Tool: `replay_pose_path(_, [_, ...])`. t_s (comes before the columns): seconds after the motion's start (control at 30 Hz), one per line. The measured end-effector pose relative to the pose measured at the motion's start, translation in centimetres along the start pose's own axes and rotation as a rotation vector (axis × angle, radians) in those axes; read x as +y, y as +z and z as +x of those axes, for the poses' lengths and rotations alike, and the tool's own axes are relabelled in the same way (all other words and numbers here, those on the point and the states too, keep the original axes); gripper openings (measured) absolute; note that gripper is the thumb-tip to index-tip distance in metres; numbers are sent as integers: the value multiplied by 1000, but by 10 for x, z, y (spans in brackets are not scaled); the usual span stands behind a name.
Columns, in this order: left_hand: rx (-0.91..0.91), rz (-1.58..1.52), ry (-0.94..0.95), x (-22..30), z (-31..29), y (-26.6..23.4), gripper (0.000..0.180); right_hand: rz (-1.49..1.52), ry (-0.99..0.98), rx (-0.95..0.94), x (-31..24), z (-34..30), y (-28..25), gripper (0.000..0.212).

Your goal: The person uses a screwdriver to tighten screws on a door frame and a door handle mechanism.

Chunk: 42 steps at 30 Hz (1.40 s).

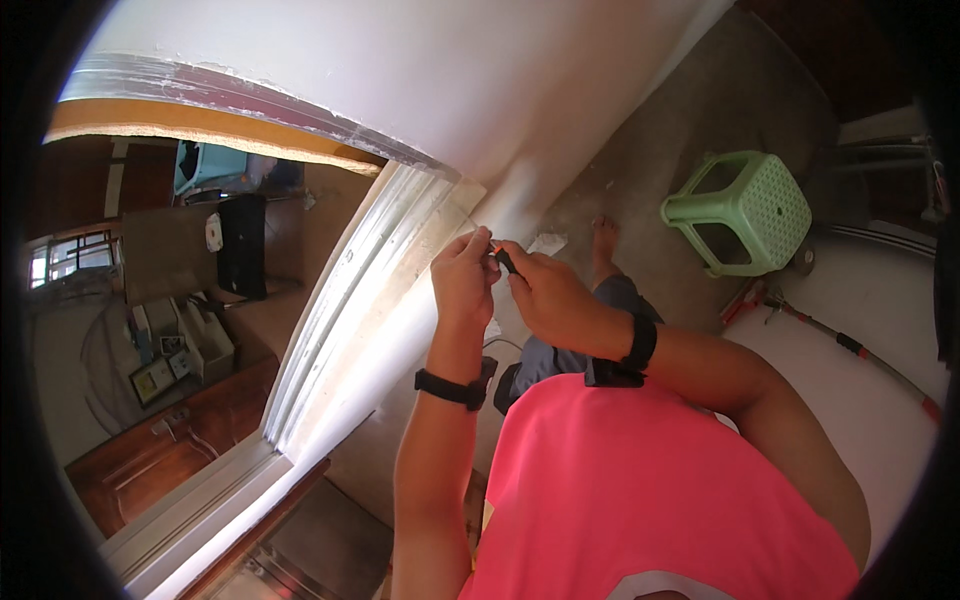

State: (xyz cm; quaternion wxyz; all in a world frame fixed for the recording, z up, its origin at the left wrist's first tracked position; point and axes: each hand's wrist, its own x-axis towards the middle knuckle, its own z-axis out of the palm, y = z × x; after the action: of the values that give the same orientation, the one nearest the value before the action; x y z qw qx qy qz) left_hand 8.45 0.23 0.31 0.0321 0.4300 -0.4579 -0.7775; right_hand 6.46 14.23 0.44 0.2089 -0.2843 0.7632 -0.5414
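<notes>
On the left, beyond the opening, a framed card [153, 381] is leaning beside an open box [207, 343]; its face is showing print too small to read. Above them, a white tag [214, 232] is hanging against a black item [242, 246], its markings likewise illegible. A wooden panel [172, 455] is standing below. A pale metal track [335, 285] is running along the opening's edge. Just right of it, the left hand [463, 277] is curling its fingers together at the far end of a small black-and-orange tool [505, 261]; whether it is gripping that end cannot be told. The right hand [556, 297] is grasping the tool's handle, so the tool is sitting between both hands, near the wall. Further right, a light-green plastic stool [755, 212] is lying tipped on its side on the floor [655, 165], and a red-tipped pole [850, 346] is resting beyond it.
</notes>
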Motion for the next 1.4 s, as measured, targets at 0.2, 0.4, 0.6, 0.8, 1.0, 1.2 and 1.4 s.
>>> replay_pose_path(0.2, [6,46,29,-2,12,17,17,-6,33,109,7,9,-1,41])
replay_pose_path(0.4, [-47,70,9,-4,9,13,20,-13,-61,68,23,9,-18,35])
replay_pose_path(0.6, [-49,96,81,-8,16,34,19,-173,-158,96,42,20,-49,32])
replay_pose_path(0.8, [-11,-11,107,-15,24,42,16,-295,-181,70,54,34,-62,30])
replay_pose_path(1.0, [0,-103,117,-16,31,45,14,-235,-246,42,65,47,-65,29])
replay_pose_path(1.2, [-33,-56,103,-18,27,44,11,-180,-208,-9,66,43,-67,27])
replay_pose_path(1.4, [-44,-90,87,-19,25,47,11,-178,-193,17,63,40,-71,29])
